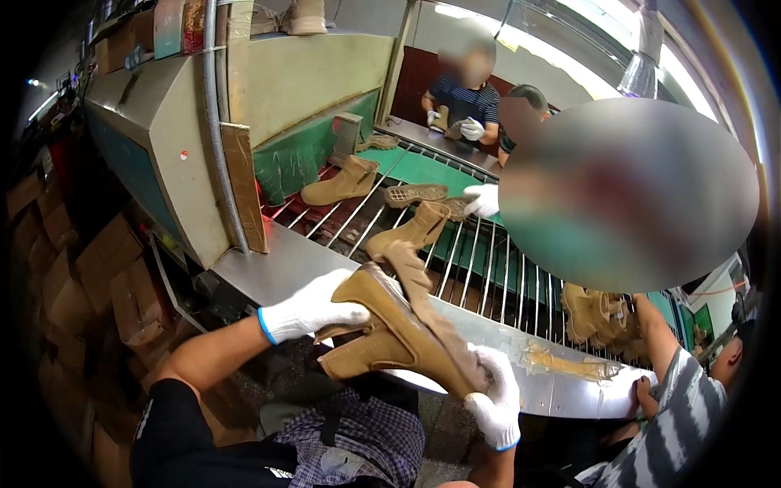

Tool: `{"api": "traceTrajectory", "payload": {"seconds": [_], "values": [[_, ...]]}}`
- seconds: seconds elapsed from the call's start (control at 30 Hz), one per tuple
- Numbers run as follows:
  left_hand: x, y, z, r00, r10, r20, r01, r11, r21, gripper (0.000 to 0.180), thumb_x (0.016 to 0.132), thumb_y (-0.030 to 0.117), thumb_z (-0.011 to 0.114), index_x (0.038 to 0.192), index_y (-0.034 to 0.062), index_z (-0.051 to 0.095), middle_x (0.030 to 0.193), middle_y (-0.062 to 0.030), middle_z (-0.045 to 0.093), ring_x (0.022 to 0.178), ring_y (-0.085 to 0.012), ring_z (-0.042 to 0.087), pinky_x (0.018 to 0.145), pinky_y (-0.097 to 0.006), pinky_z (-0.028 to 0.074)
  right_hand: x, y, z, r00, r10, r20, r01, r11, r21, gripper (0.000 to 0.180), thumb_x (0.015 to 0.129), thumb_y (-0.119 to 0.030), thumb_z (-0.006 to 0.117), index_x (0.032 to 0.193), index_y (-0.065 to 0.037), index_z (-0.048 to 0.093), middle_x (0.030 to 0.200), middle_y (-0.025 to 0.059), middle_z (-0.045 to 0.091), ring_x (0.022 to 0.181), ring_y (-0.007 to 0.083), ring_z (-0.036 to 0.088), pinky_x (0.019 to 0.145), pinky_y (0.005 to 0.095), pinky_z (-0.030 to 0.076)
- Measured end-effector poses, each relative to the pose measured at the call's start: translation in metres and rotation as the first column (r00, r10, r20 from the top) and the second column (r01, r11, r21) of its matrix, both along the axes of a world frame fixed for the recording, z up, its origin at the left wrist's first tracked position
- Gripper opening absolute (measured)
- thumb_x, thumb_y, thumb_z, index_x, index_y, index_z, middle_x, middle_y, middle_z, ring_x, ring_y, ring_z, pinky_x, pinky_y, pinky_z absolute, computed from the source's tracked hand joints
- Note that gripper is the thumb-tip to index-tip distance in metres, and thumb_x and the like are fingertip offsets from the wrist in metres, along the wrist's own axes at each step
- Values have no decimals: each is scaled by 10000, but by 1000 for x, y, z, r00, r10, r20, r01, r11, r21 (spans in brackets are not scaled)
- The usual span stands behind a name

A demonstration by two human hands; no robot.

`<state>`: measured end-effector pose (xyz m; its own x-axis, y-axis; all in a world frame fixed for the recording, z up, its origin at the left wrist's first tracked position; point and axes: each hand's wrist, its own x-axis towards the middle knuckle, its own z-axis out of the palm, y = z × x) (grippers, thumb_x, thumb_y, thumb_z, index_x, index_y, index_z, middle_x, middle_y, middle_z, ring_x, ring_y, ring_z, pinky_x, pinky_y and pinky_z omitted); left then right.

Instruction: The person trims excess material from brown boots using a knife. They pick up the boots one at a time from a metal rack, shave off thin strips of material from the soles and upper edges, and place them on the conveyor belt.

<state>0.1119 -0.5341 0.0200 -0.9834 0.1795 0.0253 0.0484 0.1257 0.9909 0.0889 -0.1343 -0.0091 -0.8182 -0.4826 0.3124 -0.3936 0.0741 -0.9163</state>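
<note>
My white-gloved left grip (319, 311) holds the heel of a tan, suede-looking ankle boot (425, 346) between my hands; along its underside, I'd align the beige, wavy-edged sole (421, 296) evenly; my white-gloved right grip (494, 396) clasps the toe.

Site: footwear factory, on a production line; a slatted conveyor (309, 275) with metal edges carries tan boots (340, 180) and separate soles (415, 194); a bulky machine (313, 77) stands at its left end; a person in white gloves (472, 128) handles footwear at the far edge, another person (675, 419) works beside the near right corner; at the near edge, a boot (378, 329) and sole (419, 286) in gloved hands (313, 311); cartons (110, 260) heaped left of the line; strip lights (561, 67) overhead.
</note>
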Motion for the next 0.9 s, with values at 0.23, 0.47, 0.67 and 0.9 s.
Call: {"api": "traceTrajectory", "payload": {"seconds": [0.23,0.47,0.67,0.9], "values": [[-12,62,81,830,-417,-371,-118,519,-847,866,826,620,886,1470,116,600,955,-167,783,867,-415,775,777,-518,610,-27,-45,31,800,-263,-539,292,956,-33,1108,747,-433,1035,1617,-35,475,1521,263,565,1397,431,601,1160,543,512],[-34,75,106,946,-309,-98,40,412,-910,823,836,659,823,1367,57,640,1047,-223,795,931,-425,794,839,-496,633,-59,-64,110,769,133,-625,150,913,379,450,858,-274,879,1223,-71,710,1185,114,753,1219,335,667,1109,507,484],[-48,66,101,981,-194,-12,71,420,-905,901,789,629,915,1416,42,647,1141,-195,805,1038,-389,804,939,-452,635,-94,-41,-68,874,-282,395,368,916,-160,492,1047,-160,727,1494,-8,590,1471,195,629,1341,287,629,1170,414,509],[-31,73,101,980,-193,-56,26,401,-916,876,763,559,953,1412,56,645,1062,-184,807,979,-379,809,876,-446,639,-98,-66,-95,724,112,681,462,654,-599,484,1045,-118,603,1502,32,551,1349,187,681,1217,314,703,1084,467,608]]}}
